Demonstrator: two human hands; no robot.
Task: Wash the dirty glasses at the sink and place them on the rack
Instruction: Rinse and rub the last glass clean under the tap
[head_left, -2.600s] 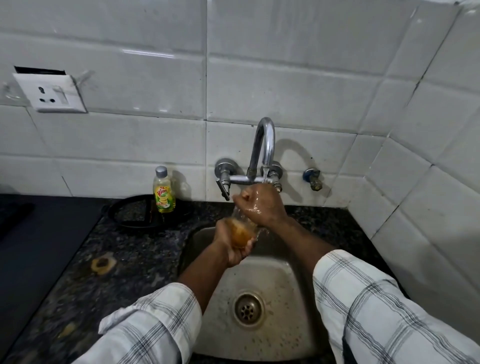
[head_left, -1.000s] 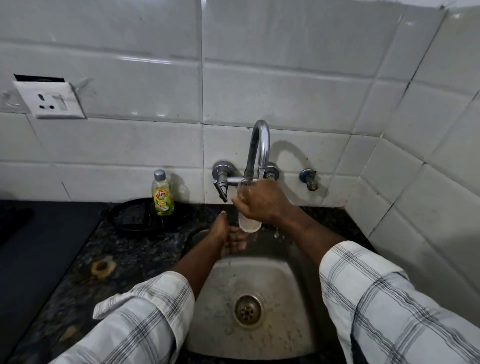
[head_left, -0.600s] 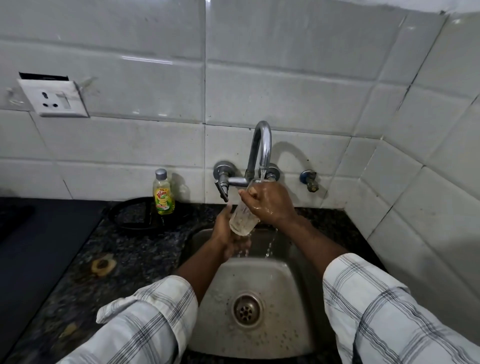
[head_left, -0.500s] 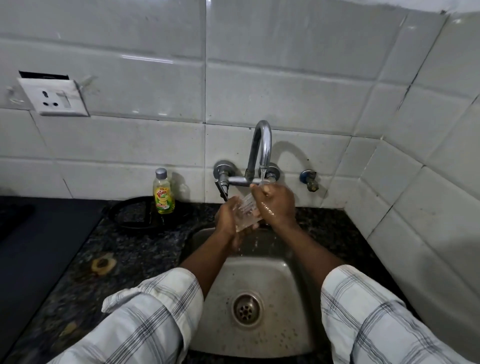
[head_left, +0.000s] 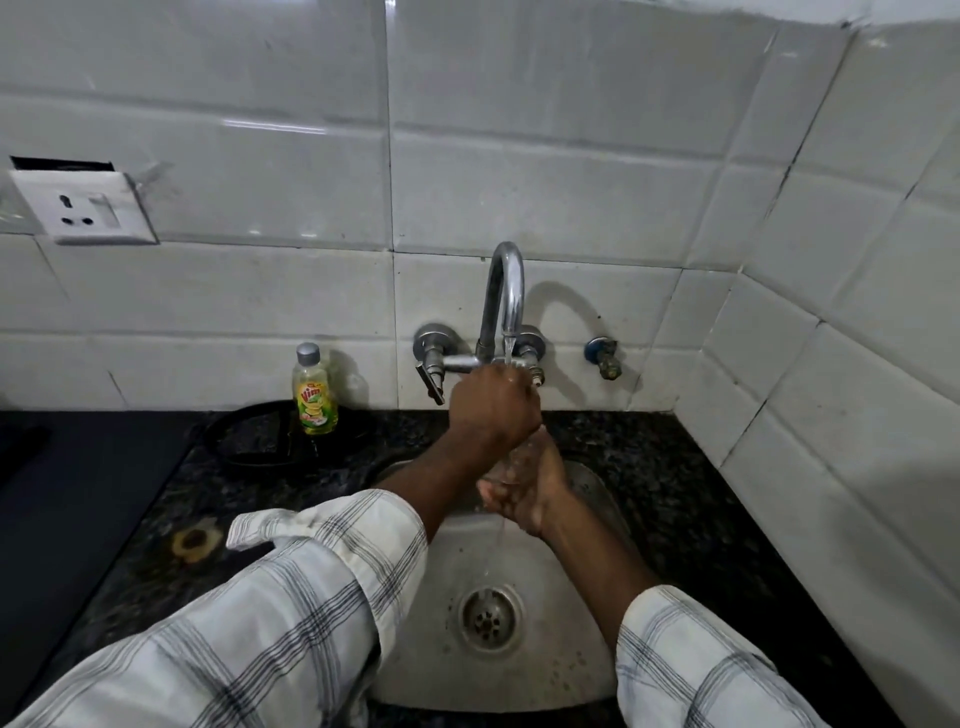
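A clear glass (head_left: 511, 460) is held between both hands under the running tap (head_left: 506, 291), over the steel sink (head_left: 571, 649). My left hand (head_left: 493, 408) is on top with its fingers curled over the upper part of the glass, and water lands on its knuckles. My right hand (head_left: 527, 493) cups and grips the lower part from below. Most of the glass is hidden by the hands. Water trickles from them down toward the drain (head_left: 488, 618).
A yellow dish soap bottle (head_left: 313, 395) stands on a black round stand (head_left: 249, 441) left of the tap. Dark granite counter (head_left: 675, 493) surrounds the sink; tiled walls close in behind and on the right. A wall socket (head_left: 83, 208) sits at upper left. No rack is in view.
The hands have traded places on the glass: my right hand dropped from the top to underneath, and my left hand rose from below to cover the top under the stream.
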